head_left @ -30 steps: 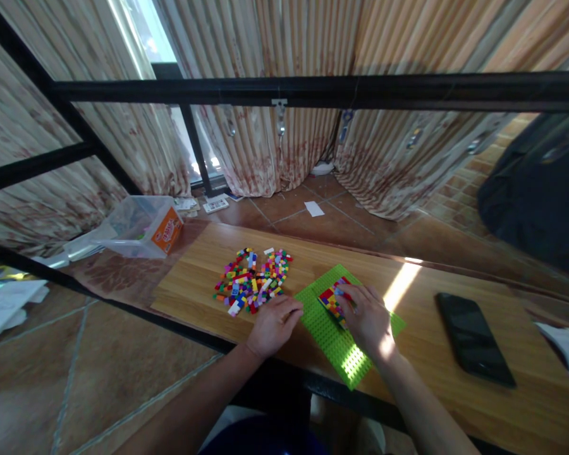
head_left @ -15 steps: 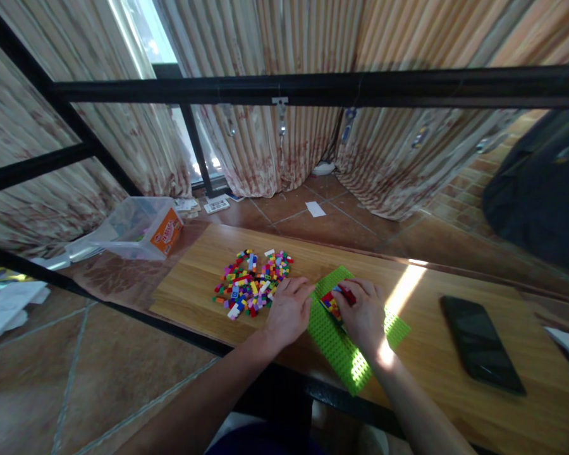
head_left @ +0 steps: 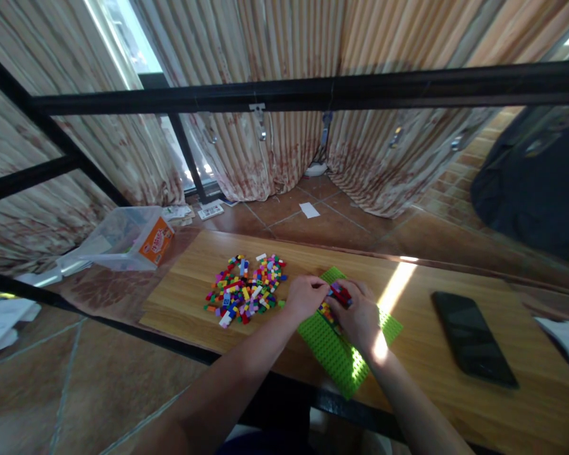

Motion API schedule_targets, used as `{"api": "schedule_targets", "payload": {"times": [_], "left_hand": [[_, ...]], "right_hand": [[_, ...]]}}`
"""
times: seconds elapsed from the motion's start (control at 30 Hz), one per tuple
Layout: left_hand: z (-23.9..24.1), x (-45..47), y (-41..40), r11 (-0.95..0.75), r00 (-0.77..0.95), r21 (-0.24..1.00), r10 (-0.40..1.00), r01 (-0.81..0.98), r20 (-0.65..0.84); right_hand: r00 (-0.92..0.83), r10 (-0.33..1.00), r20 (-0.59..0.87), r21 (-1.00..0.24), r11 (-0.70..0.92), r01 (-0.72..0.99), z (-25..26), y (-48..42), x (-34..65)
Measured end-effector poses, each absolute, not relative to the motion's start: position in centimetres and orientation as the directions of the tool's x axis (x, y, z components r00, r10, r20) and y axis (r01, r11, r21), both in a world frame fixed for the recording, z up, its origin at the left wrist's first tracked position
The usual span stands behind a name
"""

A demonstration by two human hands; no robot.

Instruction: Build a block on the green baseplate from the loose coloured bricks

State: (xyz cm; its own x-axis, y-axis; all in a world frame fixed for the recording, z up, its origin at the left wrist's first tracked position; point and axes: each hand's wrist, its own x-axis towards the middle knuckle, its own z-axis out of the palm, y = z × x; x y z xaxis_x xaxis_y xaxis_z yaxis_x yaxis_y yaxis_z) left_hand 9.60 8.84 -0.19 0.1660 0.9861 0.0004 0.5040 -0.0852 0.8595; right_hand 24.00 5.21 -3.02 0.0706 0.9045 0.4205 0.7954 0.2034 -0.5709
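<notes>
A green studded baseplate (head_left: 334, 351) lies on the wooden table (head_left: 422, 360) near its front edge. A small patch of coloured bricks (head_left: 336, 298) is built on its far end. My right hand (head_left: 358, 319) rests over that patch with its fingers curled on the bricks. My left hand (head_left: 306, 296) has its fingers pinched at the patch's left side, touching the bricks. What each finger grips is too small to name. A pile of loose coloured bricks (head_left: 244, 292) lies just left of my left hand.
A black phone (head_left: 471, 346) lies on the table at the right. A clear plastic box with an orange label (head_left: 128, 239) stands at the far left. Black frame bars (head_left: 313, 91) cross above the table. A dark bag (head_left: 535, 183) sits at the right.
My left hand moved from the table edge beside the pile right onto the brick patch. My right hand's fingers curled in over the patch. The view shifted slightly.
</notes>
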Motion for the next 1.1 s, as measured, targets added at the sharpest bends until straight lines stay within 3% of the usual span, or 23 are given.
{"api": "schedule_targets", "payload": {"times": [0.17,0.4,0.73,0.87,1.1], "left_hand": [[-0.3,9.9,8.5,-0.081,0.136,0.838,0.991,0.54,0.009],[-0.2,10.3,8.1,-0.112,0.124,0.813,0.991,0.572,0.049],[-0.8,10.8,5.4,0.014,-0.053,0.823,0.998,0.568,0.02],[-1.5,10.2,3.5,0.042,-0.029,0.872,0.999,0.488,-0.032],[-1.8,9.1,0.9,0.013,0.07,0.908,0.996,0.419,-0.047]], "right_hand": [[0.142,0.925,0.353,-0.635,0.125,0.763,-3.4,4.3,24.3],[0.123,0.909,0.398,-0.653,0.186,0.735,-5.1,3.7,23.6],[-0.116,0.889,0.442,-0.54,0.368,0.757,-5.8,6.4,26.8],[-0.211,0.867,0.451,-0.479,0.435,0.762,-5.4,6.9,28.1],[-0.134,0.926,0.352,-0.58,0.328,0.745,-5.7,5.5,26.6]]}}
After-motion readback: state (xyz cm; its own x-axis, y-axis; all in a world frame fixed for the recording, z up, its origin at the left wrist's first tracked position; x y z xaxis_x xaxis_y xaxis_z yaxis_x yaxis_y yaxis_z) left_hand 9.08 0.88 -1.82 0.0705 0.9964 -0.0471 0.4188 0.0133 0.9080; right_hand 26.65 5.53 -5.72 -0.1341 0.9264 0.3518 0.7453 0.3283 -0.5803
